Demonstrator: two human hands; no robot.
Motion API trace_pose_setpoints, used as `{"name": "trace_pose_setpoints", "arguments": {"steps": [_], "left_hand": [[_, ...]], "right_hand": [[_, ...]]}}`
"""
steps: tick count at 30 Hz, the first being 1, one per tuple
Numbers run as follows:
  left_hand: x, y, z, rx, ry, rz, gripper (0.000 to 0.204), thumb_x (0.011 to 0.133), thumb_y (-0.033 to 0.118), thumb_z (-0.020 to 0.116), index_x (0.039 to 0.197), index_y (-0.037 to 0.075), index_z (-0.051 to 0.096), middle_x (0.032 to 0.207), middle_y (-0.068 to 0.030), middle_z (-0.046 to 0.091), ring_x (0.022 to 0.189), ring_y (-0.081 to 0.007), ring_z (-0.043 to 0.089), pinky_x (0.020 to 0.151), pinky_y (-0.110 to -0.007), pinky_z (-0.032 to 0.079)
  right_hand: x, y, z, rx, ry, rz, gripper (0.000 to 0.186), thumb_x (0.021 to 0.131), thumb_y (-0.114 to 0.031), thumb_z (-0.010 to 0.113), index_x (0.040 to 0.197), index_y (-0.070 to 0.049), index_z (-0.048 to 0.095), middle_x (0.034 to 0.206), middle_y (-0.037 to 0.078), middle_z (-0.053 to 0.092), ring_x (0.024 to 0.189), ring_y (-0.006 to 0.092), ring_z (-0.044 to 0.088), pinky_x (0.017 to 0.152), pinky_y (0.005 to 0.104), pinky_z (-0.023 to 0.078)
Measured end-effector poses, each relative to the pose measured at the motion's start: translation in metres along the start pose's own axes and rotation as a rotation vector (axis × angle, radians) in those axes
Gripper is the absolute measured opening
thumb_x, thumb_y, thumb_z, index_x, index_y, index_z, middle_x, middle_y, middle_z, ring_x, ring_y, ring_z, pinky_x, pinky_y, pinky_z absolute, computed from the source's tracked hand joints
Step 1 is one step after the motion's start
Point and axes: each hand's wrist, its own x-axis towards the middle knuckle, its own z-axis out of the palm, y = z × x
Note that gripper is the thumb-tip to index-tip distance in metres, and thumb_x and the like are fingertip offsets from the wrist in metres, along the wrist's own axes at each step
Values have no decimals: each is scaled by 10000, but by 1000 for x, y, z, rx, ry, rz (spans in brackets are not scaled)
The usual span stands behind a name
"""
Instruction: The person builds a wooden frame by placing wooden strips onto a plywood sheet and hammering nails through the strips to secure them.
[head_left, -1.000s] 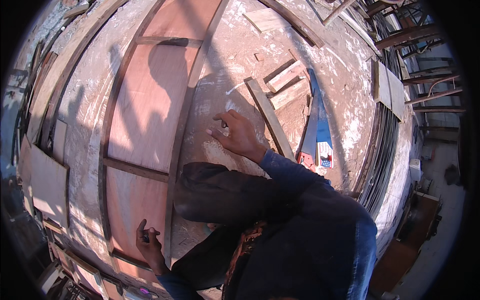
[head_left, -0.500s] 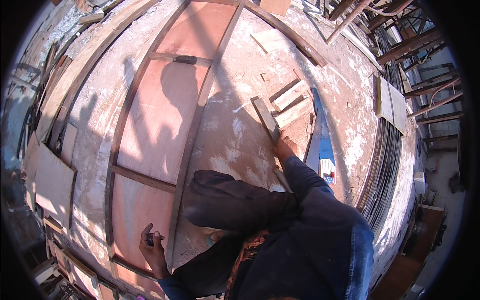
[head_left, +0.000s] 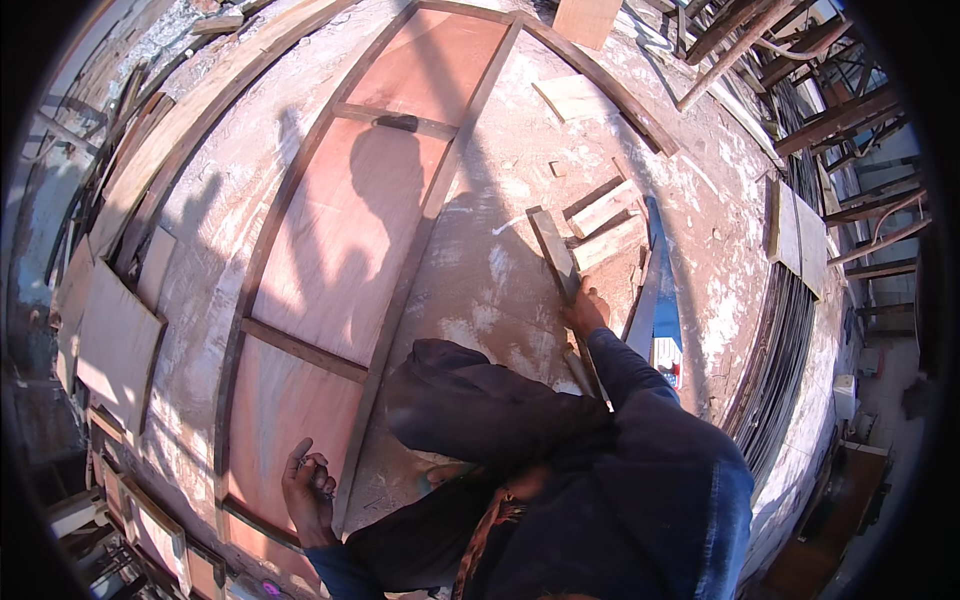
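Observation:
My right hand point(head_left: 587, 308) is closed round the near end of a short dark wooden batten point(head_left: 553, 248) lying on the dusty floor. Just beyond that hand lie two paler wood offcuts point(head_left: 603, 208). To its right is a long tapering blue and grey piece point(head_left: 664, 275), perhaps a handsaw blade. My left hand point(head_left: 308, 482) is raised over the near part of a long wooden frame point(head_left: 305, 350) with reddish plywood panels. Its fingers are curled in, and something small may be among them, too small to name. My bent knee is between the two hands.
A stack of thin dark strips point(head_left: 765, 365) runs along the right, with a pale board point(head_left: 797, 235) on its far end. Timber poles point(head_left: 840, 120) stand at the far right. Plywood sheets point(head_left: 118, 345) and long planks point(head_left: 170, 130) lie on the left. A dark block point(head_left: 396, 122) rests on the frame's crossbar.
The whole scene has shifted slightly right as my head moved. My left hand's fingers have curled further inward. The right hand stays at the batten's near end.

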Motion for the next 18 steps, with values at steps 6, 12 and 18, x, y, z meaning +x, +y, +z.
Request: {"name": "trace_pose_setpoints", "arguments": {"steps": [6,12,18], "left_hand": [[11,-4,-8,-266,-37,28,415,946,85,561,1317,-39,424,987,-131,606,691,-148,615,604,-289,563],[26,-4,-24,-353,151,206,347,978,44,479,1304,-42,396,1101,-189,597,783,-188,656,713,-348,599],[17,-1,-56,-470,361,324,247,1011,87,429,1228,-31,434,1057,-193,628,737,-200,659,695,-347,596]], "right_hand": [[3,1,5,-60,86,-54,774,766,-353,731,1299,-2,295,1089,291,600,932,450,640,806,486,510],[10,17,31,-102,166,-120,799,770,-420,705,1299,30,308,1061,304,615,938,453,638,808,490,503],[-4,-5,20,-131,146,-99,807,749,-414,729,1294,13,313,1067,325,617,996,469,622,869,509,482]]}}
